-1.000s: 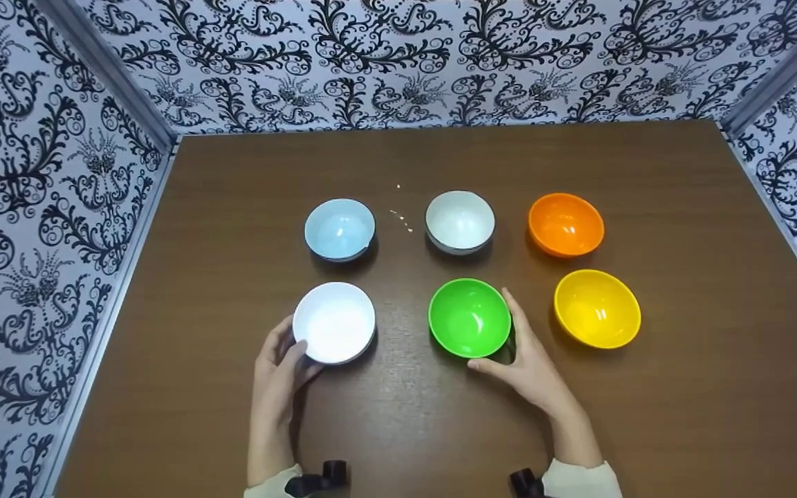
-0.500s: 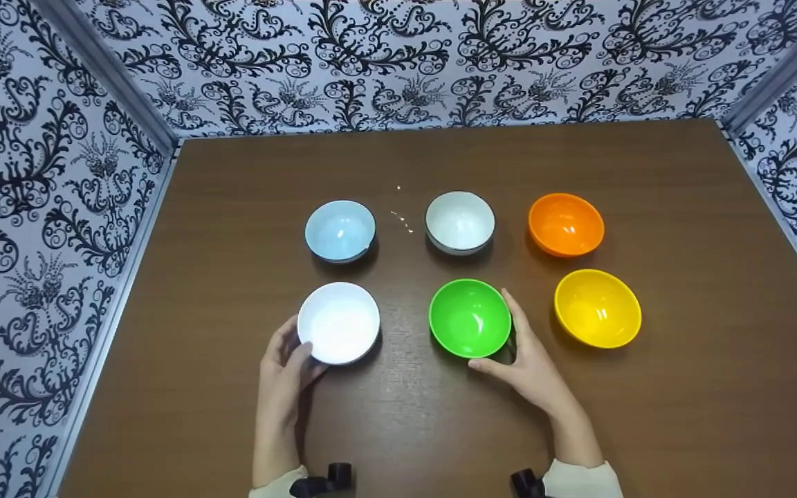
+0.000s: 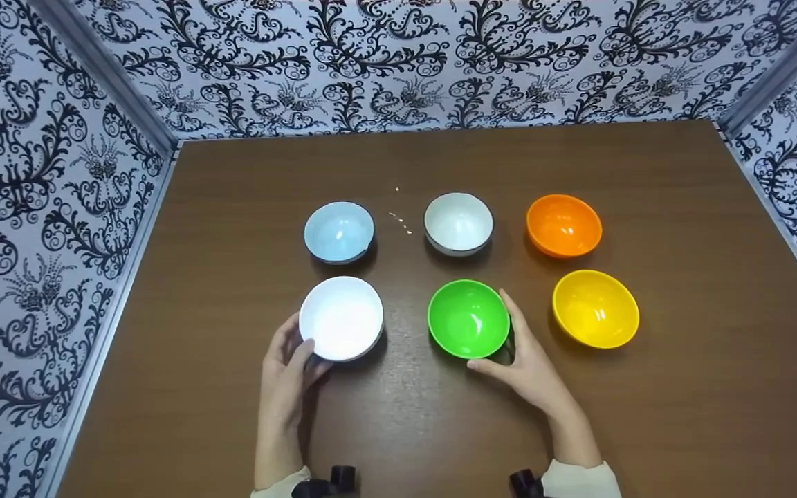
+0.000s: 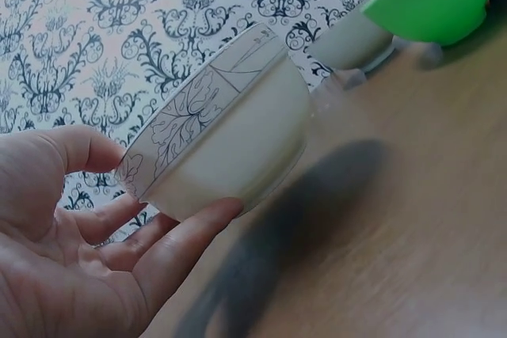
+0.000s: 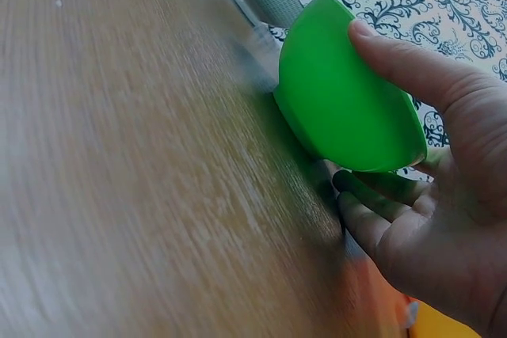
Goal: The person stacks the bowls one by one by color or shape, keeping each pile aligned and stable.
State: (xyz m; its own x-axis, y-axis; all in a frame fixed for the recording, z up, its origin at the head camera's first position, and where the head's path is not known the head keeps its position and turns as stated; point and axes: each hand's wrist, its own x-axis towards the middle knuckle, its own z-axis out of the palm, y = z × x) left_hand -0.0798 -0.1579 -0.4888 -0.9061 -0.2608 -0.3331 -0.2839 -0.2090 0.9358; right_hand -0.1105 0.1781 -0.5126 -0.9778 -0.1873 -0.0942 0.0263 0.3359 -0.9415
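Note:
A white bowl (image 3: 342,318) is held by my left hand (image 3: 284,377), thumb at its near rim and fingers around the left side and under it. In the left wrist view this bowl (image 4: 238,128) shows a line-drawn leaf band below its rim, and its shadow falls on the table apart from it. My right hand (image 3: 528,370) holds a green bowl (image 3: 469,318) between the thumb at its near side and fingers along its right side. The right wrist view shows the green bowl (image 5: 348,93) low at the tabletop; whether its base touches is unclear.
Behind stand a light blue bowl (image 3: 340,232), a pale white-green bowl (image 3: 459,223) and an orange bowl (image 3: 564,225). A yellow bowl (image 3: 596,309) is right of my right hand. Small pale crumbs lie on the brown table (image 3: 232,207). Patterned walls (image 3: 385,69) enclose its back and sides.
My left hand has shifted slightly right with the white bowl, which now looks a little larger and higher in the head view. The right hand and green bowl stay put.

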